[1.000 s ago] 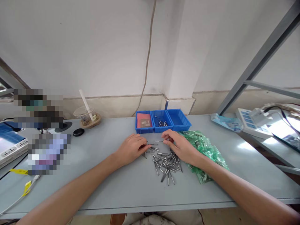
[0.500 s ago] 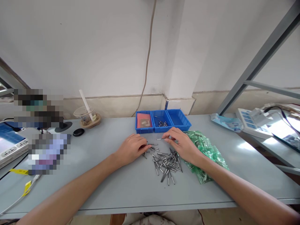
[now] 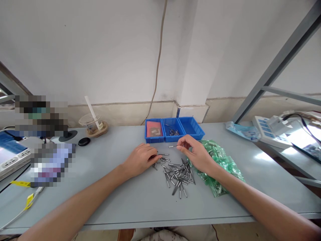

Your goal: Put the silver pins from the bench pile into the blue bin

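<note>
A heap of small metal pins [image 3: 177, 174] lies on the grey table [image 3: 140, 197] in front of me. My right hand [image 3: 197, 153] is raised just past the heap and pinches one thin metal pin [image 3: 172, 146] between thumb and fingers, its tip pointing left. My left hand [image 3: 141, 160] rests on the table at the heap's left edge, its fingers curled down onto a few pins there. Behind the hands stand three joined blue bins [image 3: 174, 129]; the middle one holds several pins.
A green plastic bag of parts [image 3: 220, 164] lies right of the heap, under my right wrist. A plastic cup with a straw [image 3: 92, 123] and a black puck [image 3: 84, 141] stand at the left. Power strips and cables lie at the far left, devices at the right.
My right hand has lifted off the table and moved back toward the blue bins with one pin pinched in it. The left hand has stayed in place.
</note>
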